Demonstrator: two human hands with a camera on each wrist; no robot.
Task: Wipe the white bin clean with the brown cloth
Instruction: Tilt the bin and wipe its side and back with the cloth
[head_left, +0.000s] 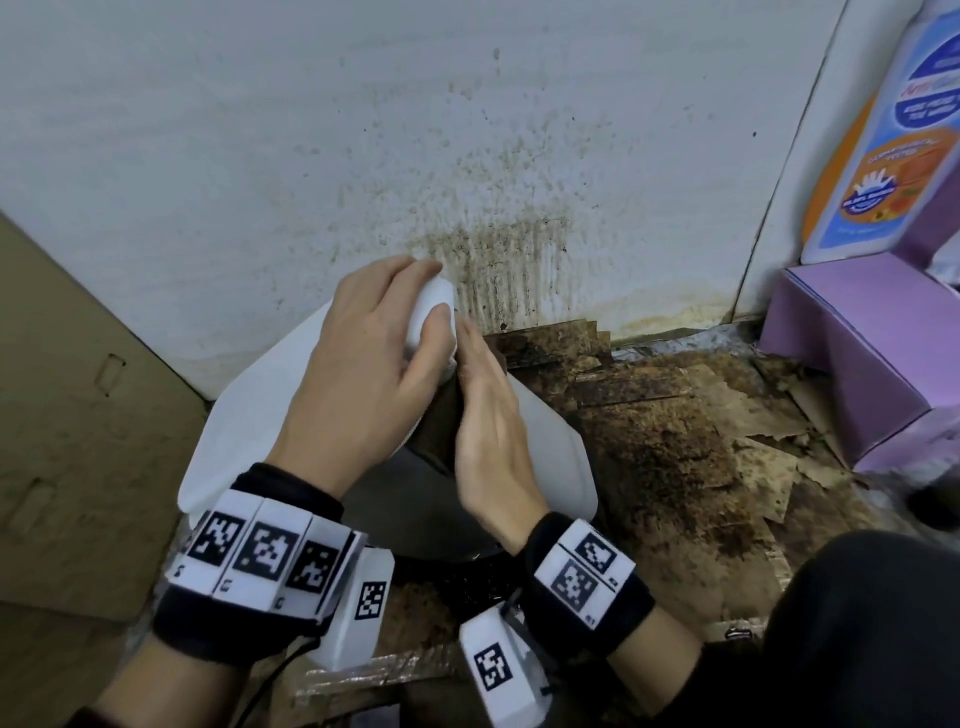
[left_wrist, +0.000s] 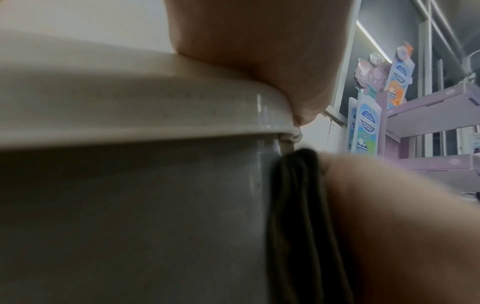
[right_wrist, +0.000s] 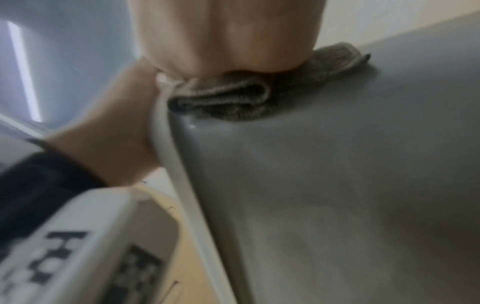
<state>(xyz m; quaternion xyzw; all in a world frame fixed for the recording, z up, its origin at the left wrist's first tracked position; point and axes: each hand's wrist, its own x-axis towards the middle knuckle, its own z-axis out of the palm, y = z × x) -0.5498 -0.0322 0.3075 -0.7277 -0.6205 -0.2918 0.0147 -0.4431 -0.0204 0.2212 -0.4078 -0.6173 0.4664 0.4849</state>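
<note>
White bin (head_left: 249, 415): rim gripped by left hand (head_left: 358, 364); brown cloth (head_left: 436, 421) pressed flat against its side under straight-fingered right hand (head_left: 493, 415), just beside the left

stained floor (head_left: 675, 467), white bin (head_left: 249, 415), purple box (head_left: 852, 353)

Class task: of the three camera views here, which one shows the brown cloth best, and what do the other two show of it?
The right wrist view: the brown cloth shows its folds and weave, pressed on the grey bin wall by the right hand. The left wrist view shows only a dark folded edge; the head view shows a dark patch between the hands.
</note>
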